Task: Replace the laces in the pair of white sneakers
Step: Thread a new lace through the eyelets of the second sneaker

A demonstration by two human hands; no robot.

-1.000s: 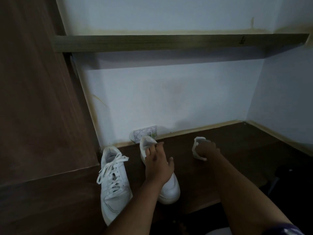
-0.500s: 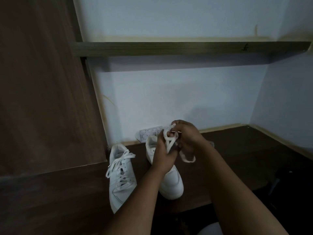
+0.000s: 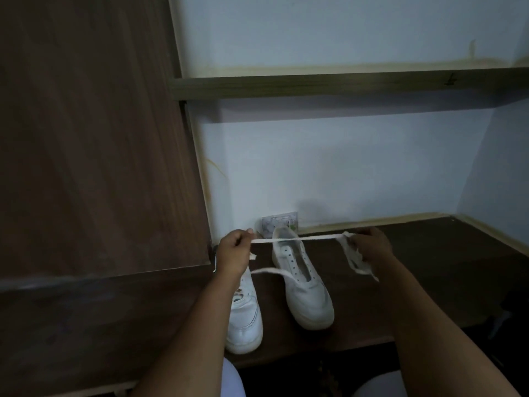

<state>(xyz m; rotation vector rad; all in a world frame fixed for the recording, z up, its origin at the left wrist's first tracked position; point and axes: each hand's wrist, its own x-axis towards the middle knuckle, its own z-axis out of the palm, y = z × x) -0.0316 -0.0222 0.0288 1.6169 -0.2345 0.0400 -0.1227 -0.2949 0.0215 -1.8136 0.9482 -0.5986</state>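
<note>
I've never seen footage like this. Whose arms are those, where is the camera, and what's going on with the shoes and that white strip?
There is no machine here: the arms belong to a person, and the one camera sits on their head, looking forward and down. That is why you see both forearms reaching away from you.

Two white sneakers stand on a dark wooden surface by the wall. The right sneaker has bare eyelets and no lace. The left sneaker is partly hidden behind the arm.

The left hand pinches one end of a white shoelace, and the right hand grips the other end, with the rest bunched below it. The lace is stretched between them above the sneakers.
</note>
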